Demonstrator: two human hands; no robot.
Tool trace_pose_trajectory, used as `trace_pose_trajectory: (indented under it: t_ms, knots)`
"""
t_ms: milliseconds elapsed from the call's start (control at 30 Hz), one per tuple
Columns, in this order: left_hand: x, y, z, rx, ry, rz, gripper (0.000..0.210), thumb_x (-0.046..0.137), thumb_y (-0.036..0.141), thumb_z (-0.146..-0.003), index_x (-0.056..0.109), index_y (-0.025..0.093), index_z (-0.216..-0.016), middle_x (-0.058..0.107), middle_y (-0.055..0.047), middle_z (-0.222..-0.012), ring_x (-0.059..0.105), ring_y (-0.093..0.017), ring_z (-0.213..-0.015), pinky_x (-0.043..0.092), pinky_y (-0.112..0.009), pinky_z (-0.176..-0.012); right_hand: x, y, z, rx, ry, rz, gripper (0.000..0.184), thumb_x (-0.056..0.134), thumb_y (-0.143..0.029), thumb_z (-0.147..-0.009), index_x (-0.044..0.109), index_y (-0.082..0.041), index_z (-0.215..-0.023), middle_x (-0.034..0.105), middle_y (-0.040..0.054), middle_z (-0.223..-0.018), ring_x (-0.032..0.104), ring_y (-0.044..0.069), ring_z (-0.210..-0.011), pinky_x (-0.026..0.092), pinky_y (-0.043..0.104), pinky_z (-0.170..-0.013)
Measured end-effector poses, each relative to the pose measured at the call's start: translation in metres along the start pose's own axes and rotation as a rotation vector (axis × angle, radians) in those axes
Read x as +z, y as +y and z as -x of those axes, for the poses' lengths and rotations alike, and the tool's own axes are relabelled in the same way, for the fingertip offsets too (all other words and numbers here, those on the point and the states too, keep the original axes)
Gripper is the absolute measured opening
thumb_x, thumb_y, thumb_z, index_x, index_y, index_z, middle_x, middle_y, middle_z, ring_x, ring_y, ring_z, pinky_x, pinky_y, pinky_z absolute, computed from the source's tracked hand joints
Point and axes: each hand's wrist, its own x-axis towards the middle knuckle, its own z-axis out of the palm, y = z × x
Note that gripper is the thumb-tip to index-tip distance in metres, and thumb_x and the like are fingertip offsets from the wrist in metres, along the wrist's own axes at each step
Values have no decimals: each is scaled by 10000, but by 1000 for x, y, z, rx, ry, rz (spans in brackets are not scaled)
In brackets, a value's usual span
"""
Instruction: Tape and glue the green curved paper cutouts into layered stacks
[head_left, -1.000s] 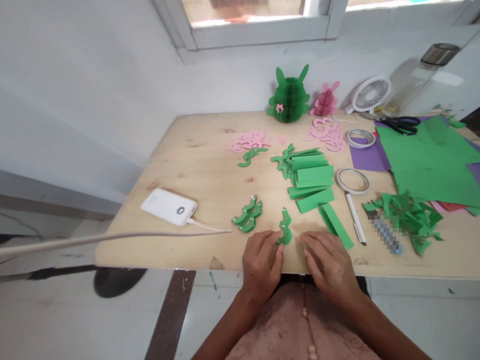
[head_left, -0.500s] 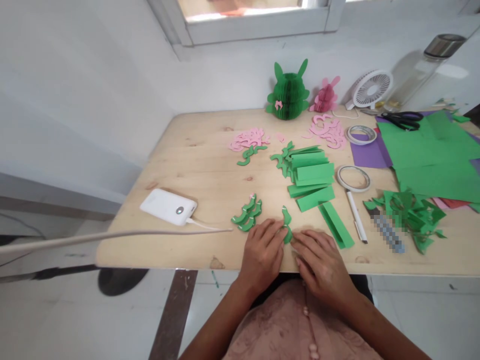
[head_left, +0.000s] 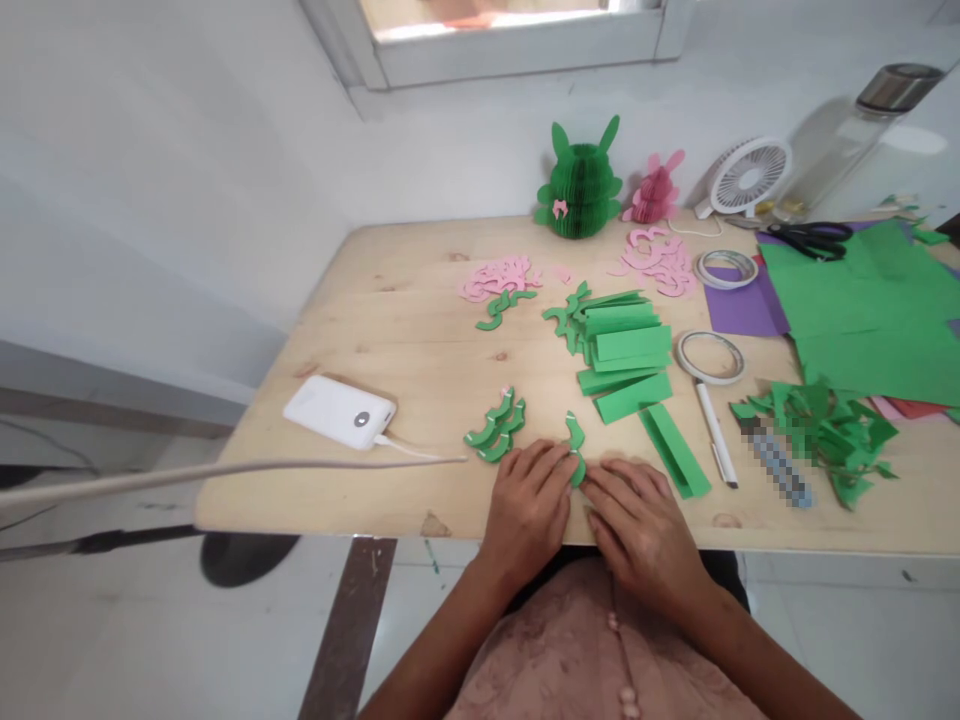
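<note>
A curved green paper cutout [head_left: 576, 466] with a white mark lies on the table at the front edge, between my two hands. My left hand [head_left: 529, 500] is closed, with its fingertips pressing on the cutout's left side. From the right, my right hand [head_left: 637, 515] has its fingers close together and their tips at the cutout's lower edge. Part of the cutout is hidden beneath the fingers. Left of my left hand lie several joined wavy green paper cutouts [head_left: 495, 425] with white marks.
Folded green paper strips [head_left: 634, 345], pink cutouts [head_left: 499, 277], tape rolls [head_left: 710, 358], a white pen [head_left: 716, 435] and green scraps [head_left: 840, 440] lie around. A power bank [head_left: 339, 411] is at left. Green [head_left: 581, 190] and pink paper figures [head_left: 654, 192] stand by a fan [head_left: 750, 177].
The hands stay almost in place, with both still at the green cutout. The whole view shifts very slightly.
</note>
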Motion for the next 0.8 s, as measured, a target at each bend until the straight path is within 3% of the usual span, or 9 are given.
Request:
trace_pose_trajectory:
  t_ms: [167,800]
  knots:
    - [-3,0,2,-21,83,52,281,493,99,-850,588,168,-1106,673,-95,-1124,573,-229,-1093,442,-402,-911,0,-1,-1,6,-6,25,299,508,-202,-889,631,-159,-1158,658,100,-1200,526,263,-1133,393,467,-937]
    - [6,5,10,-46,95,2,221,559,124,-834,575,158,-1052,694,-87,-992,604,-235,-956,466,-409,-868,0,-2,-2,-4,-3,21,306,522,-182,-883,630,-177,-1169,652,77,-1205,509,271,-1127,377,471,-956]
